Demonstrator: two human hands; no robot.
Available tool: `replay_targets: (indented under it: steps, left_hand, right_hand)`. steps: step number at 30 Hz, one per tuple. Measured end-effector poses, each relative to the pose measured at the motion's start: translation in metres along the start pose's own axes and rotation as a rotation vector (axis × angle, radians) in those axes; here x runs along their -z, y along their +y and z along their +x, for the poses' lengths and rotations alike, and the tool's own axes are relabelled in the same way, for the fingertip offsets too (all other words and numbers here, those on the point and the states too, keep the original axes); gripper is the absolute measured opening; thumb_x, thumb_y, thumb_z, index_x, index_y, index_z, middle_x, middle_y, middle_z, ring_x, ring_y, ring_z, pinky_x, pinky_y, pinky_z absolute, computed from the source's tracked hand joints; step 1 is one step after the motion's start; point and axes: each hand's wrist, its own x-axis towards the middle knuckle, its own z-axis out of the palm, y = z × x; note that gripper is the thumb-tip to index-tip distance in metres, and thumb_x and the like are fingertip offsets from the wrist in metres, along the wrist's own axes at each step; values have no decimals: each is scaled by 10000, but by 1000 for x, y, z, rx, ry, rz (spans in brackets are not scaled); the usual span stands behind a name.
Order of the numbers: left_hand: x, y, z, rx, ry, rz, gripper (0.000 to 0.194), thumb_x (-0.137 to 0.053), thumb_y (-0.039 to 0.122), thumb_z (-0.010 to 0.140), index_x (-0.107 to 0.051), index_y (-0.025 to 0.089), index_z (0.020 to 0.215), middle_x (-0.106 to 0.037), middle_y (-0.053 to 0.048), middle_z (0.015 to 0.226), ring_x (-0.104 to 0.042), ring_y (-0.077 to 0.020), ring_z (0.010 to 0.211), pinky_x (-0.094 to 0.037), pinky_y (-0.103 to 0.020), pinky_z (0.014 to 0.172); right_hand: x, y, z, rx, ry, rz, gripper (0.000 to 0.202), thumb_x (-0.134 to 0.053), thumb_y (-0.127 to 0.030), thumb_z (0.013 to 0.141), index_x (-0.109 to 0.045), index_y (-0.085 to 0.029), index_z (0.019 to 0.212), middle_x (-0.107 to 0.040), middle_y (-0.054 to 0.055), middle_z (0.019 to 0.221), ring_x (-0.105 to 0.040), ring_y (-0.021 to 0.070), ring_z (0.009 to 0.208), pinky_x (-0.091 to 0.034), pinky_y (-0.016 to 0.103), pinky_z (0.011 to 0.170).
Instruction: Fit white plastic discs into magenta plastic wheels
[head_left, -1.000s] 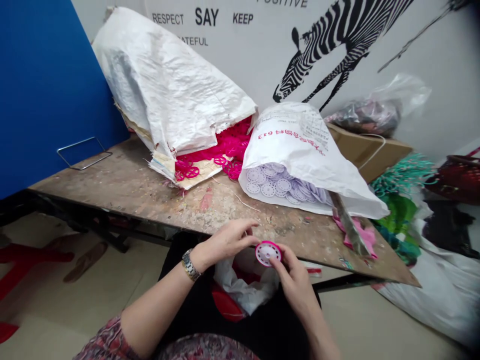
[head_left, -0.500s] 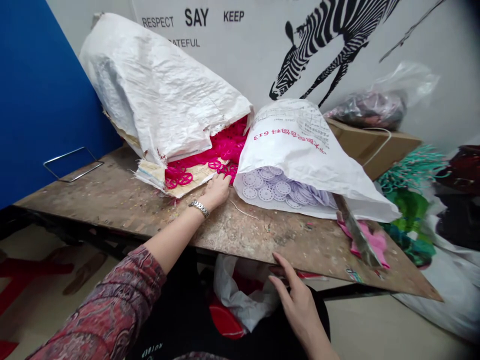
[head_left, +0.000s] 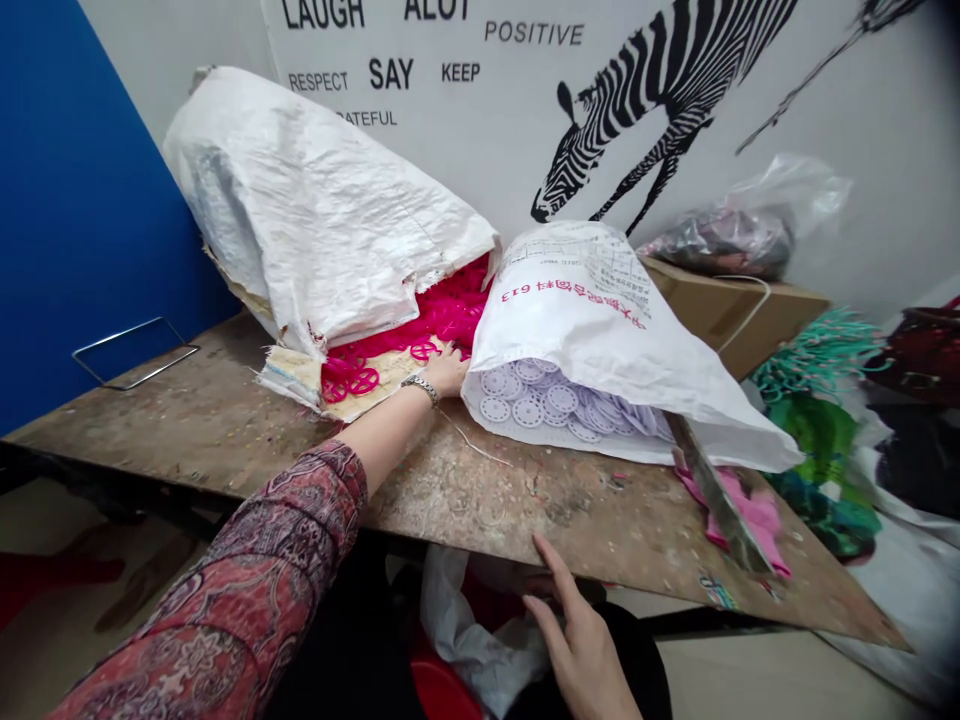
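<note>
At the mouth of a big white woven sack (head_left: pixel 330 210), my left hand (head_left: pixel 445 372) reaches in among bright pink plastic pieces (head_left: pixel 442 315); its fingertips are hidden there. A second white sack (head_left: pixel 577 310) lies just right of that hand, with pale purple round discs (head_left: pixel 551 395) showing in its opening. My right hand (head_left: pixel 574 630) is at the table's front edge, thumb and forefinger apart, holding nothing. Below the edge, beside this hand, hangs a white bag (head_left: pixel 457 625) with red in it.
The worn wooden table (head_left: pixel 480 500) bears a metal blade (head_left: pixel 720 500) on pink cloth (head_left: pixel 757 515) at the right and a wire handle (head_left: pixel 135 353) at the left. A cardboard box (head_left: pixel 720 305) and green strands (head_left: pixel 821 350) stand behind.
My left hand has reached further into the pink pieces, closer to the second sack. My right hand stays by the table edge, fingers still apart. The head view has tilted up slightly.
</note>
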Motion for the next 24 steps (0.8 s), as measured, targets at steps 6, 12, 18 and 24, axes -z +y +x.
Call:
replay_targets:
  steps: [6,12,18,24]
  left_hand:
    - [5,-1,13,-68,-12,16,419,-454,384,917,-566,251,1298,-513,-153,1354,-395,-347,1287,-353,-551,1022]
    - [-1,-2,26,-43,-62,-6,399,-454,362,923,-577,229,1278,-600,-135,1278,-537,-313,1154,-415,-486,951]
    - [-9,1,27,14,-48,-22,400,-425,328,934,-569,196,1283,-593,-155,1288,-540,-321,1179,-433,-452,929]
    - [-6,6,11,12,-41,-47,441,-450,363,922,-514,264,1347,-585,-109,1327,-531,-311,1196,-430,-451,938]
  right_hand:
    - [-4,18,5,46,-48,-6,551,-461,-313,950,-390,-276,1495,-695,48,1239,-680,203,1103,-553,277,898]
    - [-25,28,7,66,120,34,534,-423,-234,941,-428,-317,1469,-643,13,1322,-634,203,1172,-553,268,904]
    - [-26,27,9,54,120,54,496,-427,-248,954,-462,-318,1443,-623,9,1349,-593,195,1223,-521,276,960]
    - [-24,20,9,35,130,55,488,-424,-270,959,-464,-286,1445,-618,28,1356,-558,191,1261,-498,288,998]
